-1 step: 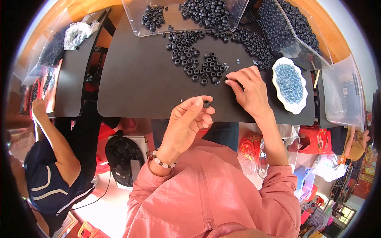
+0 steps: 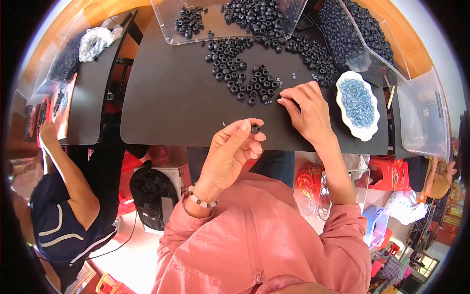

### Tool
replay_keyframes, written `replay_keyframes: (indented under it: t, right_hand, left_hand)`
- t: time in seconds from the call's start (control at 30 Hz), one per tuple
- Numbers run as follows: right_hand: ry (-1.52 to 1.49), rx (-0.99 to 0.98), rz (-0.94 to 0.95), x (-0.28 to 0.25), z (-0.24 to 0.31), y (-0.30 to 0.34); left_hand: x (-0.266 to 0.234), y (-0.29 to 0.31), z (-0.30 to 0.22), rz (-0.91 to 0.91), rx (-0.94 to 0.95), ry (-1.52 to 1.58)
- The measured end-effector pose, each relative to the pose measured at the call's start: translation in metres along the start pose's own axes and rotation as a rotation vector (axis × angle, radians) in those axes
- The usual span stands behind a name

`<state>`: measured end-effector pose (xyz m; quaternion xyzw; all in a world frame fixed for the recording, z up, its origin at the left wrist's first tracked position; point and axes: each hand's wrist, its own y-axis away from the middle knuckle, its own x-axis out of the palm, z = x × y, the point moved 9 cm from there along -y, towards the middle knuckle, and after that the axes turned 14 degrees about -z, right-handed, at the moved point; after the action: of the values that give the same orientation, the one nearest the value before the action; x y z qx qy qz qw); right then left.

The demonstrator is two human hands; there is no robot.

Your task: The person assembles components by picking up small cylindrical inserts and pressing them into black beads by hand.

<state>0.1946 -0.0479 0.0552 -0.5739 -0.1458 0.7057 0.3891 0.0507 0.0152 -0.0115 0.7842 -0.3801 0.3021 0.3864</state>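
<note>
Between the thumb and index finger of my left hand (image 2: 227, 152) is a black round bead (image 2: 255, 128), its hole showing. This hand is held over the table's near edge, its other fingers curled below the bead. My right hand (image 2: 308, 111) hovers low over the table with thumb and index finger pinched together; whatever is between those tips is too small to make out. Just beyond them lie a few tiny clear bluish beads (image 2: 267, 102). A loose spread of black beads (image 2: 252, 85) covers the table beyond both hands.
To the right stands a white scalloped dish (image 2: 341, 104) of small blue-clear beads. Clear bins of black beads, one at the far middle (image 2: 169, 40) and one at the far right (image 2: 360, 41), border the dark table (image 2: 166, 93). At left, another person (image 2: 73, 191) works at a neighbouring table.
</note>
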Motion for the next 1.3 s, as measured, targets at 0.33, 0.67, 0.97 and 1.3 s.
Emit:
replay_keyframes:
  t: [0.33, 0.67, 0.97, 1.3]
  right_hand:
    - [-0.148, 0.042, -0.064, -0.008, 0.003, -0.002]
    - [-0.788, 0.158, -0.03, -0.031, 0.05, -0.002]
    - [-0.707, 0.2, 0.054, -0.027, 0.053, 0.002]
    - [-0.734, 0.336, 0.305, -0.021, 0.051, 0.005]
  left_hand:
    - [0.0, 0.003, 0.004, 0.001, -0.062, 0.109]
    - [0.009, 0.01, 0.013, -0.006, -0.142, 0.186]
    - [0.006, 0.01, 0.016, 0.047, -0.083, 0.087]
    - [0.005, 0.015, -0.004, -0.042, 0.25, -0.351]
